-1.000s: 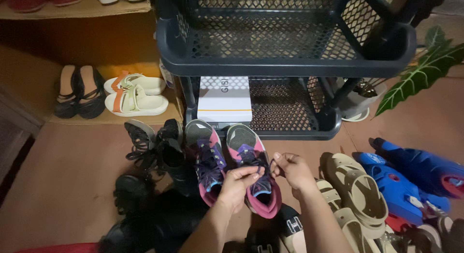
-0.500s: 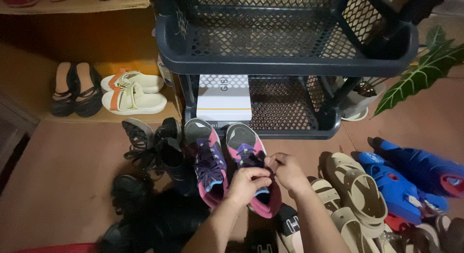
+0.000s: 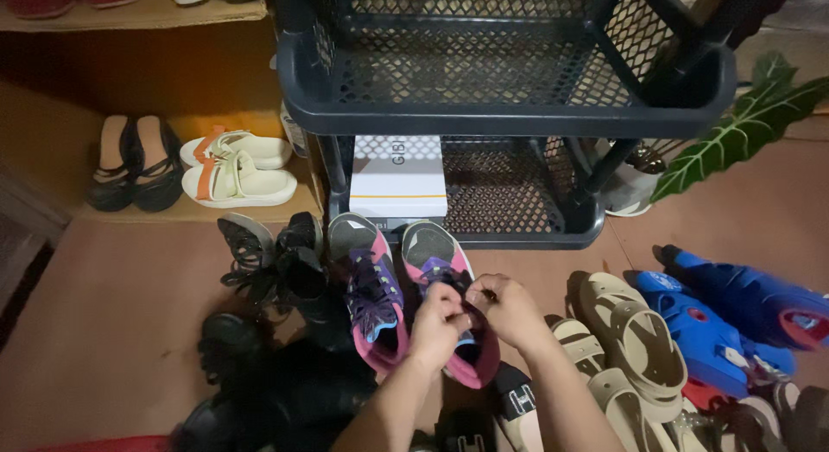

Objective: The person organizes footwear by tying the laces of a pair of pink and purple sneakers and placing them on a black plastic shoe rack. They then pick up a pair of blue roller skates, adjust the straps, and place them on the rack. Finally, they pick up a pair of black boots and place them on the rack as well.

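Note:
A pair of pink, grey and purple sneakers lies on the floor in front of a dark mesh rack. My left hand (image 3: 436,324) and my right hand (image 3: 505,307) meet over the right sneaker (image 3: 436,255), both pinching its dark laces near the tongue. The left sneaker (image 3: 370,290) sits just beside it, untouched, with purple laces. My fingers hide the middle of the right sneaker's lacing.
A dark plastic mesh rack (image 3: 509,115) holds a white shoebox (image 3: 399,177) on its lower shelf. Black shoes (image 3: 285,271) lie to the left, tan sandals (image 3: 635,340) and blue skates (image 3: 734,309) to the right. Cream sandals (image 3: 237,171) and black flats (image 3: 134,167) sit on cardboard. A leafy plant (image 3: 743,124) stands at right.
My hands have drawn together over the right sneaker: the right hand moved left and down from a raised lace pull, and the left hand shifted up to meet it.

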